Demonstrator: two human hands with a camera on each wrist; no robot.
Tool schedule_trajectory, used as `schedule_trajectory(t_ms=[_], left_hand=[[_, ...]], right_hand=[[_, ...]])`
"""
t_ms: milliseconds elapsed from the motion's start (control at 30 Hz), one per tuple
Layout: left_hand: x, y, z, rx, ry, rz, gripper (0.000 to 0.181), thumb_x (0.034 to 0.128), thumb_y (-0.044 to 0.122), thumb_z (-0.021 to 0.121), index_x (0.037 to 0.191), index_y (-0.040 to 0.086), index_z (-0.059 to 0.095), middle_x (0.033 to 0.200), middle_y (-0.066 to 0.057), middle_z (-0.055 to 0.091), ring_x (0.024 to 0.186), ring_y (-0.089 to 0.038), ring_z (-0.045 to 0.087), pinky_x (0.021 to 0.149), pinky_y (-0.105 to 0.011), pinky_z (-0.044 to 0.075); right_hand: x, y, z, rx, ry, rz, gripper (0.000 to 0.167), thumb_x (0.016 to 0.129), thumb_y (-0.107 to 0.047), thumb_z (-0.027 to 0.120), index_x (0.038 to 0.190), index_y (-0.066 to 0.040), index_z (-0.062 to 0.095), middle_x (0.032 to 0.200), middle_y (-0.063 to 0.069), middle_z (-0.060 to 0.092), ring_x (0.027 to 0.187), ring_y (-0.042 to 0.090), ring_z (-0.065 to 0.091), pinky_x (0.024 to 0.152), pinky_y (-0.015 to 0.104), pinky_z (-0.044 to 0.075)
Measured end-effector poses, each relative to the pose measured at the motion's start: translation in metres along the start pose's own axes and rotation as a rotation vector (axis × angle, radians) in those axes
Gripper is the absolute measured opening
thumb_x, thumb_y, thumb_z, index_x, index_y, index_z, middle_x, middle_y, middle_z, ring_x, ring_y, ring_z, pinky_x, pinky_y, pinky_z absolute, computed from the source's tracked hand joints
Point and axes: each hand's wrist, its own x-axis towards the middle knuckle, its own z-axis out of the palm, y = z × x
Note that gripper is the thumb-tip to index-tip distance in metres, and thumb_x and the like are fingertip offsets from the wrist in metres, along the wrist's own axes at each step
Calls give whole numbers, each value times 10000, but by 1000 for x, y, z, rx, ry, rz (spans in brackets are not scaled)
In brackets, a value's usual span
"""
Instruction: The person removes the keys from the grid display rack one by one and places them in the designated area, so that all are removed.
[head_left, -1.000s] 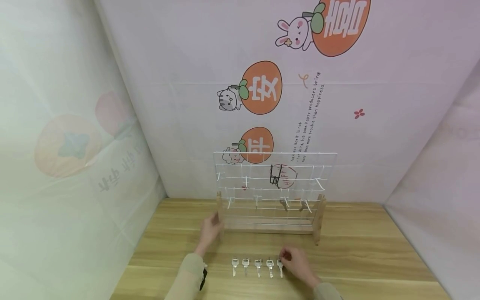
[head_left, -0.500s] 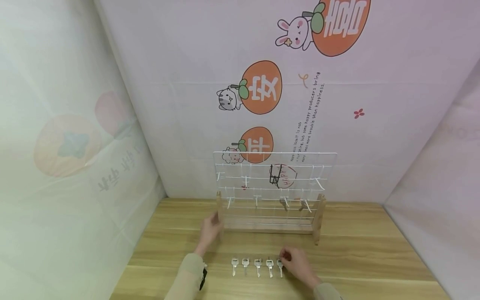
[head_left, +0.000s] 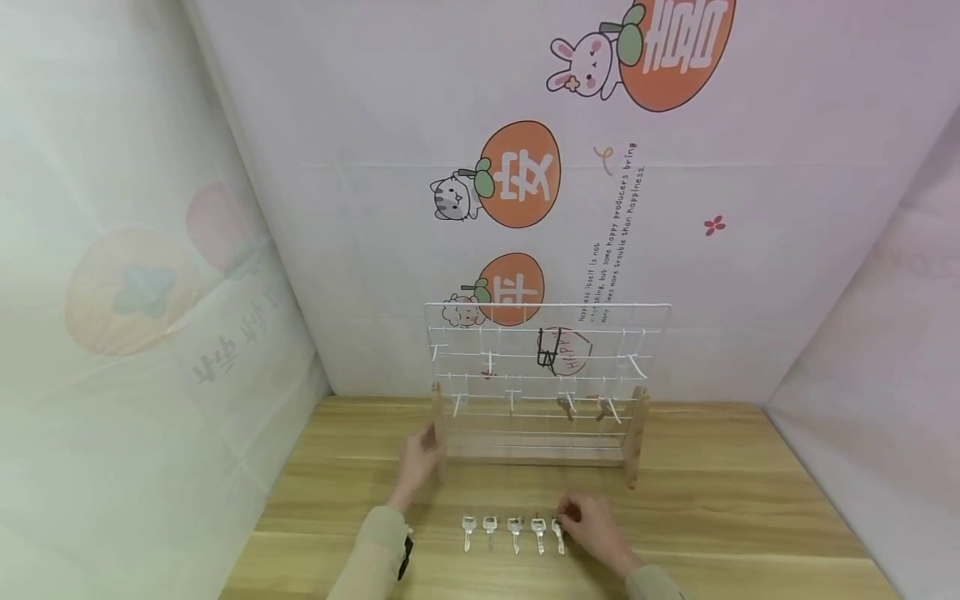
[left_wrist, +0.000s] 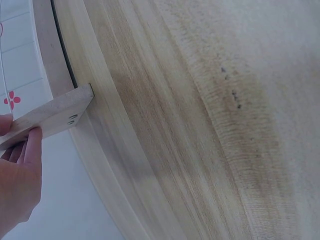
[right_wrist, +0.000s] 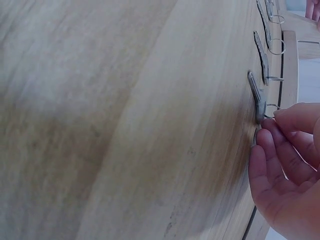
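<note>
A pale cloth backdrop (head_left: 787,283) takes up most of what I see, printed with orange fruits, little animals and lettering. Below it spreads the wood-grained tabletop (head_left: 720,508), and at its back stands a display rack (head_left: 532,460): an upright white wire grid on a wooden base, with a wooden post at each end.

Two hands in light sleeves come in from the near side. The left hand (head_left: 420,458) grips the rack's left-hand post, thumb on one face and curled fingers on the other. The right hand (head_left: 590,522) is down at the tabletop in front of the rack, thumb and forefinger pinched together, the other fingers bent beside them.

White hooks (head_left: 633,365) jut from the grid in two rows. Five silvery keys (head_left: 514,535) lie in a row on the tabletop in front of the rack, spaced apart, their blades towards the person. Two more, by their shape hanging keys (head_left: 566,408), show at the lower hooks on the right side of the grid.

The rightmost key (head_left: 558,537) of the row sits just beside the right hand, whose fingertips hold its thin wire ring (right_wrist: 271,110).
</note>
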Motion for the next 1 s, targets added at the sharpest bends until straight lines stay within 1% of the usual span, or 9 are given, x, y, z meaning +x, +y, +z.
schedule_trajectory(t_ms=[67,300,400,533,733,900,1000], left_hand=[[0,0,0,1,-1,4,478,909,7,637,1355,-110,508,1318,-318,596,1216,-456,599,1027,-520,539],[1,-1,0,-15,-1,-20,478,909,13,640,1362,-82,519,1328,-293,603,1231,-436,597,1051,-519,524],[2,-3,0,-1,-3,-2,469,909,10,639,1351,-93,524,1316,-303,606,1219,-447,600,1037,-527,531],[2,-5,0,-2,-6,-1,464,911,17,640,1351,-84,529,1315,-297,610,1220,-444,601,1037,-527,532],[1,-4,0,-8,-3,4,468,911,22,644,1352,-80,529,1311,-296,613,1215,-443,604,1038,-530,531],[0,-2,-1,-11,1,10,470,901,20,653,1340,-99,530,1294,-311,615,1199,-454,610,1021,-530,541],[1,-2,-1,-12,1,21,467,900,7,649,1335,-110,528,1293,-319,611,1200,-460,606,1023,-532,539]], right_hand=[[0,0,0,-2,3,-3,103,809,-3,720,803,-98,682,758,-30,686,676,-53,530,592,136,510],[1,0,0,-5,9,-11,109,791,8,717,796,-96,686,751,-32,684,672,-57,524,592,138,510],[1,1,0,-4,12,-14,116,784,14,712,793,-99,685,750,-33,683,673,-56,522,592,141,508],[1,0,1,1,18,-7,134,784,23,712,797,-106,681,762,-26,693,684,-50,543,607,145,524],[2,-5,-1,34,17,45,110,802,2,728,844,-87,679,786,-16,694,694,-20,568,617,146,531],[4,-12,-5,75,18,82,119,808,6,715,917,-31,685,830,34,713,708,26,602,626,147,547],[9,-17,-6,104,40,96,131,822,17,696,951,-5,689,853,60,723,725,57,627,644,148,560]])
